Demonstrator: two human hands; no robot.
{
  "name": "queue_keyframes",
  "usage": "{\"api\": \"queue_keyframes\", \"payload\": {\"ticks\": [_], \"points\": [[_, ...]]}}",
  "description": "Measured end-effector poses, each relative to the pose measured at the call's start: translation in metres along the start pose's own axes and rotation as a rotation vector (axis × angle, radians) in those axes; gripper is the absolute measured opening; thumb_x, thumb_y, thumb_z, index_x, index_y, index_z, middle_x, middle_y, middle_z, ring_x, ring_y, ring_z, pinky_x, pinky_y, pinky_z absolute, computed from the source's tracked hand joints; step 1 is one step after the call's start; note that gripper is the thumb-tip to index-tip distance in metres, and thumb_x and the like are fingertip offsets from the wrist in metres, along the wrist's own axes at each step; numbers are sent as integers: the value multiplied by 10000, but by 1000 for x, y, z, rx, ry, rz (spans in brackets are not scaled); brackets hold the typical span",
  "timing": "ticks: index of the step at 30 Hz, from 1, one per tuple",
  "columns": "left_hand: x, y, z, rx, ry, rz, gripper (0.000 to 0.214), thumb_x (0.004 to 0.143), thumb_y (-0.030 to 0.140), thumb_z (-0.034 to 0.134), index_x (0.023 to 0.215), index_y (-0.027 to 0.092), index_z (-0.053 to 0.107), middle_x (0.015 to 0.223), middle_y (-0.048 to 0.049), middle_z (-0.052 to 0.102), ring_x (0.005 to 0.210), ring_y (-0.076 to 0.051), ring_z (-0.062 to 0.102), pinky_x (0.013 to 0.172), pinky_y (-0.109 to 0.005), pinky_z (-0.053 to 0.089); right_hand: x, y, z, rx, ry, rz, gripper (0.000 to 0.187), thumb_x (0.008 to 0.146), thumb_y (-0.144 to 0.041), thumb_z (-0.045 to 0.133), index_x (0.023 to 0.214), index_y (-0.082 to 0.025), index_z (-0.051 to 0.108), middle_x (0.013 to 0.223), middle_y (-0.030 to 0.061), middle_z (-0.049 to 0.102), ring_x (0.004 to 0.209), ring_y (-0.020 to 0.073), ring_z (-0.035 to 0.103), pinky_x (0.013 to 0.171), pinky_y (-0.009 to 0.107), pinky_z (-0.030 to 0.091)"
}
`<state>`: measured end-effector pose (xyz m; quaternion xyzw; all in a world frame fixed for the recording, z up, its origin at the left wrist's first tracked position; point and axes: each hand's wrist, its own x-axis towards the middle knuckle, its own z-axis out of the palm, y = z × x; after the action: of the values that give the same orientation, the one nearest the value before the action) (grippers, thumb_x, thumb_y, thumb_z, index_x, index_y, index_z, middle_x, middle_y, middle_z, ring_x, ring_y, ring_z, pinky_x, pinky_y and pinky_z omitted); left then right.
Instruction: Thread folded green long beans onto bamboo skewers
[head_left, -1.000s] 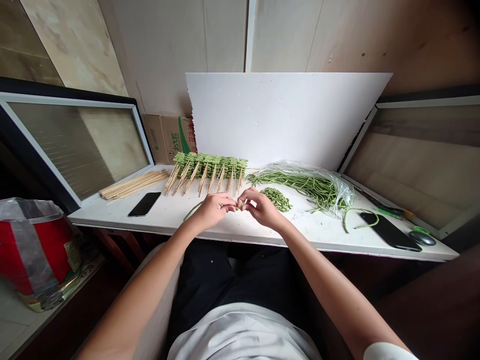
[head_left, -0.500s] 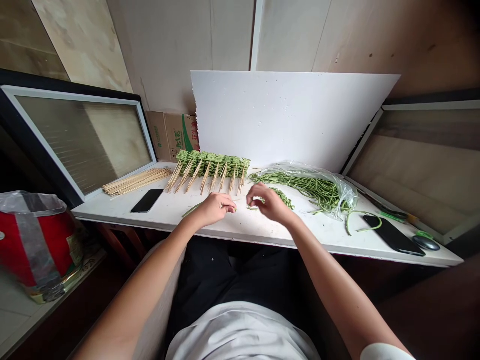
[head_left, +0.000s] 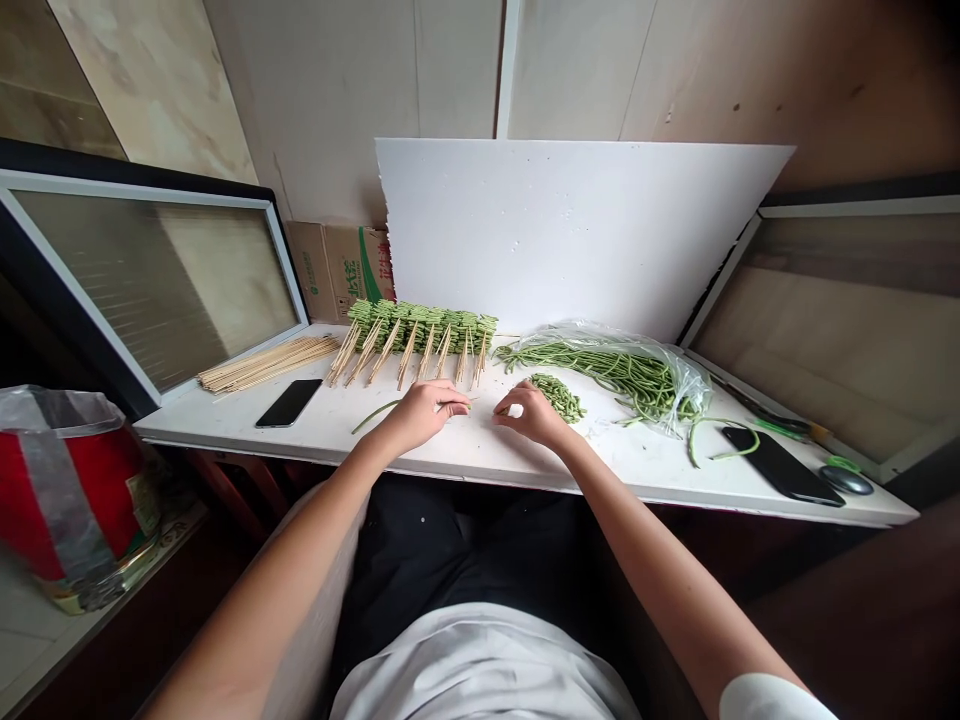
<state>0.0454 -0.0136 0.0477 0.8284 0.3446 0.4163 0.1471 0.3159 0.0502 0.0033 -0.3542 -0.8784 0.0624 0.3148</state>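
Operator's readout, head camera. My left hand (head_left: 424,415) is closed, fingers pressed to the thumb: a long green bean (head_left: 379,412) leaves the hand on its outer side and trails over the tabletop, while a thin bamboo skewer (head_left: 465,402) projects past the fingertips toward the right hand. My right hand (head_left: 534,415) is released, fingers loosely curled with nothing visible in them. It hangs just beside a small heap of bean pieces (head_left: 556,397), and I cannot tell whether it touches the table.

Both hands work above the front half of a white table (head_left: 480,445). Directly ahead, finished skewers (head_left: 412,330) stand in a tight row, green bean lengths woven at their upper ends and pale bamboo points fanning toward me. To their left lie a bundle of loose skewers (head_left: 266,365) and a black smartphone (head_left: 289,403).

To the right, a clear plastic bag (head_left: 679,385) holds long beans (head_left: 607,370), some spilling out onto the table — one loose bean (head_left: 720,445) lies just beside a second smartphone (head_left: 780,465). A white foam board (head_left: 585,230) leans against the wall behind, with a cardboard box (head_left: 337,270) at its left edge. A red container (head_left: 52,500), bound in plastic, sits below the table at left.
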Motion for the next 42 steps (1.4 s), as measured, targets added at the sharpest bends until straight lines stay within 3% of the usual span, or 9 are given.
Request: {"api": "queue_keyframes", "payload": {"ticks": [9, 14, 17, 19, 21, 24, 29, 33, 42], "points": [[1, 1, -2, -14, 45, 30, 154, 965, 264, 731, 1053, 198, 839, 986, -71, 754, 884, -206, 710, 832, -334, 565, -4, 12, 5, -36, -9, 106, 118, 875, -345, 823, 887, -230, 845, 875, 98, 790, 980, 322, 644, 914, 439, 500], [-1, -2, 0, -22, 22, -8, 142, 951, 258, 745, 1048, 216, 840, 990, -58, 750, 892, -197, 711, 841, -328, 576, 3, -3, -15, 186, 53, 230, 367, 984, -528, 663, 967, -198, 824, 1000, 118, 806, 942, 284, 709, 828, 388, 534], [-1, -2, 4, -44, 27, -84, 400, 906, 235, 800, 1303, 254, 754, 930, -22, 758, 905, -186, 718, 929, -340, 585, 7, -22, -31, 365, 62, 290, 499, 1000, -626, 583, 985, -182, 811, 999, 116, 809, 903, 259, 739, 771, 348, 550], [-1, -1, 8, -63, 48, -122, 632, 850, 230, 859, 1445, 266, 650, 884, 0, 755, 889, -182, 722, 965, -359, 592, 8, -39, -37, 470, 1, 250, 523, 990, -654, 581, 963, -184, 809, 1010, 108, 811, 897, 247, 744, 749, 328, 559], [0, 1, 12, -81, 70, -116, 691, 816, 223, 888, 1456, 255, 629, 873, 4, 755, 878, -179, 728, 970, -369, 602, 9, -57, -38, 539, -85, 179, 509, 959, -664, 624, 948, -191, 811, 1005, 96, 813, 865, 230, 740, 713, 312, 562], [1, 3, 17, -86, 87, -73, 610, 830, 219, 873, 1402, 241, 661, 865, 3, 757, 865, -175, 736, 957, -368, 612, 10, -75, -32, 554, -93, 123, 465, 918, -645, 696, 963, -199, 819, 955, 81, 814, 819, 212, 728, 663, 296, 546], [1, 3, 11, -30, 81, -61, 535, 836, 276, 877, 1340, 238, 703, 927, -22, 777, 878, -188, 733, 911, -353, 614, 12, -78, -25, 568, 52, 132, 415, 893, -579, 760, 1012, -185, 814, 1054, 103, 810, 835, 211, 737, 674, 308, 553], [0, 2, 0, 26, 69, -69, 239, 938, 335, 777, 1146, 219, 792, 1029, -68, 792, 911, -211, 733, 864, -344, 587, 12, -76, -32, 567, 138, 152, 411, 877, -566, 785, 1031, -185, 803, 1052, 116, 807, 839, 224, 739, 686, 326, 573], [2, 12, -5, 79, 191, 142, 71, 910, 254, 805, 963, 219, 836, 941, -69, 784, 842, -209, 721, 780, -328, 542, 9, -90, -34, 463, 213, -1, 335, 871, -545, 815, 966, -224, 793, 956, 82, 783, 885, 230, 684, 748, 355, 538]]}}
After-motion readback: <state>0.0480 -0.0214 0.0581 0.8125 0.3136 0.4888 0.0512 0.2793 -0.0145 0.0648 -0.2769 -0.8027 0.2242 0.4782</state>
